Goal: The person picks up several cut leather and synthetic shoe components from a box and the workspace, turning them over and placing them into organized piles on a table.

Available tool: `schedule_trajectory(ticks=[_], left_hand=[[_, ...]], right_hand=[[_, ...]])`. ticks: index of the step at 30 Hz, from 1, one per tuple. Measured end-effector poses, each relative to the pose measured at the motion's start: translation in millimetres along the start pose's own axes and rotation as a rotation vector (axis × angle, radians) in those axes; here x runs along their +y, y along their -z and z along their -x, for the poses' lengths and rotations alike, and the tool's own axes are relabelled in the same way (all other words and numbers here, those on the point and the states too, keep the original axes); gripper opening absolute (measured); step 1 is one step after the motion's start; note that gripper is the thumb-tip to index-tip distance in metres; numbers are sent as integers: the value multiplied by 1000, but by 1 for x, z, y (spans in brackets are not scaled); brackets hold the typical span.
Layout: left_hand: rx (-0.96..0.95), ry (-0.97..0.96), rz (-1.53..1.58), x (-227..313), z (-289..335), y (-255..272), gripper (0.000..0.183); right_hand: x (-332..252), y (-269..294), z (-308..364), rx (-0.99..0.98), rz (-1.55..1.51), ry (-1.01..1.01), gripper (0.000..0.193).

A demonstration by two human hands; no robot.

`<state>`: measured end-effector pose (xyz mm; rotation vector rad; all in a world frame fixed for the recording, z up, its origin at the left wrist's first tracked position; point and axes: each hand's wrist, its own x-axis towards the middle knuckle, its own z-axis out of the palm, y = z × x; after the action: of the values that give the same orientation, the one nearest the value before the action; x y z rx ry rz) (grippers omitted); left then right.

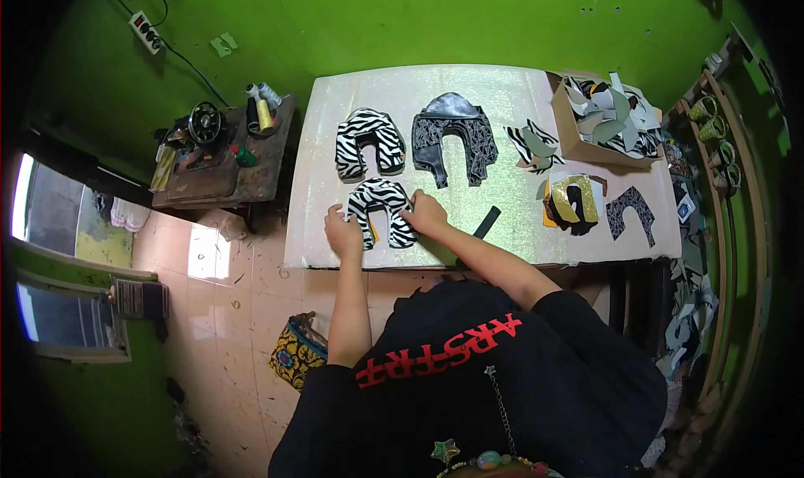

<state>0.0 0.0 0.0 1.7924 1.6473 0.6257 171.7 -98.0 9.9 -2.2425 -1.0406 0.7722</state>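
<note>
Near the table's front edge lies a stack of zebra-print U-shaped pieces (378, 195), its open end toward me. My left hand (343, 233) is closed on the stack's left leg, where a bit of yellow shows on the inner side. On the opposite leg, my right hand (428, 216) grips the outer edge with bent fingers. Just beyond sits a second, thicker zebra-print stack (368, 126). To its right is a pile of black-and-grey patterned U-shaped pieces (481, 139) with a shiny dark piece (450, 106) on top.
A black strip (487, 222) lies right of my right hand. Farther right are gold pieces (576, 201), a patterned cutout (630, 214), zebra scraps (532, 147) and a cardboard box (578, 147) of offcuts. A sewing machine (203, 124) and thread cones (264, 113) stand left on a wooden table (251, 180).
</note>
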Motion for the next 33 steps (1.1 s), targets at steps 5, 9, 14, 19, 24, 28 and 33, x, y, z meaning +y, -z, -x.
schedule_trajectory(ticks=[5, 9, 14, 19, 24, 28, 33], left_hand=[[248, -87, -167, 64, 25, 1, 43], [283, -236, -117, 102, 31, -31, 44], [167, -485, -36, 157, 52, -87, 40], [-82, -703, 45, 209, 90, -152, 35], [-547, -630, 333, 217, 94, -234, 33], [-721, -270, 492, 223, 87, -274, 36], [-747, -34, 595, 252, 87, -294, 40]], right_hand=[[9, 9, 4, 122, -136, 78, 45], [19, 60, 6, 83, -242, 14, 41], [67, 116, -3, 289, -308, 9, 35], [137, 165, -12, 464, -240, -48, 35], [192, 181, -27, 517, -242, 16, 27], [200, 192, -25, 421, -264, 13, 29], [222, 200, -36, 346, -298, 76, 30]])
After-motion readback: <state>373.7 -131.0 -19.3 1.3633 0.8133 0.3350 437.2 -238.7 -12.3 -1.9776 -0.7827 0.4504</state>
